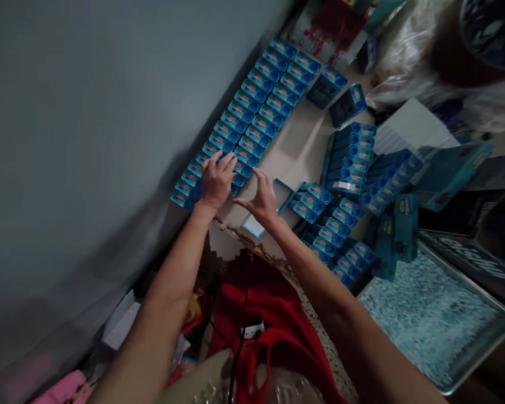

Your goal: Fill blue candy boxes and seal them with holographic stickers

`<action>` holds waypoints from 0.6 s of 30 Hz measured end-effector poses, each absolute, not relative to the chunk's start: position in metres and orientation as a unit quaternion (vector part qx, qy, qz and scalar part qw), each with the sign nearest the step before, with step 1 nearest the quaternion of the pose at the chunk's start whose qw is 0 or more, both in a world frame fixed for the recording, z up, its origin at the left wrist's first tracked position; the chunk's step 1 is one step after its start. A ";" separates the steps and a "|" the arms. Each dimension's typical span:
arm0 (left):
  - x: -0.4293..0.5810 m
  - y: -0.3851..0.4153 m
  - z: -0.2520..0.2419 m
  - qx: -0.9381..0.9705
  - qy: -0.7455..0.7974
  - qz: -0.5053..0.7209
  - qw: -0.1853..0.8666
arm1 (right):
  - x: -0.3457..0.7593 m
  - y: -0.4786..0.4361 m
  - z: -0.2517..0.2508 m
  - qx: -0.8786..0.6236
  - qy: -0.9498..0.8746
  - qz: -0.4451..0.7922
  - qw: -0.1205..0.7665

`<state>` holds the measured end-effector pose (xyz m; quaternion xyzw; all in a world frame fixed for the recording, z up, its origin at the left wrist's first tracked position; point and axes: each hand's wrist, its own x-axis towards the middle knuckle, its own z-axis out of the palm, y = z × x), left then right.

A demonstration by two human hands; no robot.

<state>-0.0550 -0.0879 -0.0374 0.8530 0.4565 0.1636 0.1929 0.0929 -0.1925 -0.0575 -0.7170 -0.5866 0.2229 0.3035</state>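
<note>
Two long rows of small blue boxes [247, 102] with rounded top ends stand upright along the wall. My left hand [217, 180] lies over the near part of these rows, fingers stretched and slightly bent across the tops; some boxes beneath it are hidden. Just to the right, my right hand [261, 197] is held with thumb and fingers apart, holding nothing. Below and behind it lies an open, flat blue-edged carton [255, 226] with a white inside, near the table's front edge. A small group of similar blue boxes [313, 202] stands right of that carton.
More blue boxes [357, 154] stand in blocks to the right, and two stand apart farther back [327, 87]. A metal tray [482, 359] holds blue-white granules at lower right. Clear plastic bags [421, 62] and a dark round container [450, 47] sit at the far right. The grey wall [88, 112] borders the left.
</note>
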 end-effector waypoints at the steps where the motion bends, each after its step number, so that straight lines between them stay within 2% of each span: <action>1: -0.057 -0.080 -0.043 0.862 0.438 0.151 0.208 | 0.086 -0.182 -0.064 -0.721 -0.586 0.219 0.297; 6: -0.067 -0.080 -0.065 0.853 0.415 0.177 0.263 | 0.062 -0.163 -0.063 -0.775 -0.567 0.170 0.221; 11: -0.071 -0.075 -0.063 0.841 0.406 0.196 0.300 | 0.040 -0.146 -0.046 -0.786 -0.573 0.180 0.147; 15: -0.084 -0.091 -0.046 0.814 0.450 0.262 0.257 | 0.036 -0.128 -0.043 -0.781 -0.581 0.188 0.133; 18: -0.102 -0.140 -0.029 0.779 0.503 0.304 0.218 | 0.044 -0.136 -0.030 -0.775 -0.581 0.206 0.142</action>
